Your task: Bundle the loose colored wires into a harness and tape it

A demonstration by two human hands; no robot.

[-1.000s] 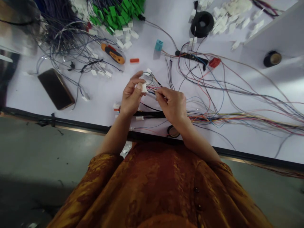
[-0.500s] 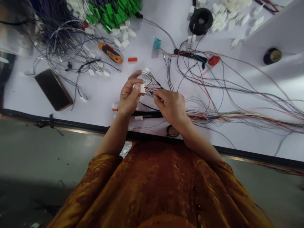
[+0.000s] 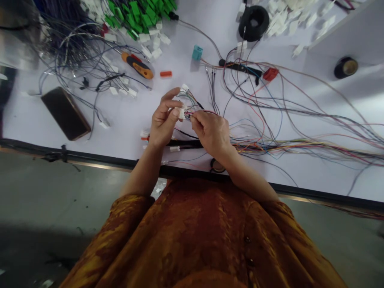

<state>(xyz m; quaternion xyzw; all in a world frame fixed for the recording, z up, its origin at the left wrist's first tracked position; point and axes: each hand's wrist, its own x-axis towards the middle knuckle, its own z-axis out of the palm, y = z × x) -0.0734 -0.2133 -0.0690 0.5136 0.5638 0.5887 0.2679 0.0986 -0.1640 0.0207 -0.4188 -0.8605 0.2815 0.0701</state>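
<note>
Between thumb and fingers, my left hand (image 3: 163, 120) pinches a small white connector housing (image 3: 182, 112). Thin wires (image 3: 188, 114), some red and some dark, run from its right side. My right hand (image 3: 212, 131) is closed in a pinch on these wires, close beside the housing; its fingertips hide the exact ends. Just beyond the fingers lies another white connector (image 3: 184, 88) with several coloured wires. Under my wrists a black-sleeved wire bundle (image 3: 189, 144) crosses the table, fanning out into loose coloured wires (image 3: 288, 145) on the right.
An orange-and-black screwdriver (image 3: 138, 66), a phone (image 3: 66, 113) and tangled blue wires lie left. Green connectors (image 3: 144, 18) are heaped at the back. A teal connector (image 3: 197, 52), a red connector (image 3: 270, 74) and black tape rolls (image 3: 253, 23) lie further right. The table's dark edge (image 3: 99, 158) runs in front.
My right hand has shifted slightly left, closer to the white connector housing. The housing has turned a little in my left hand, which keeps its pinch.
</note>
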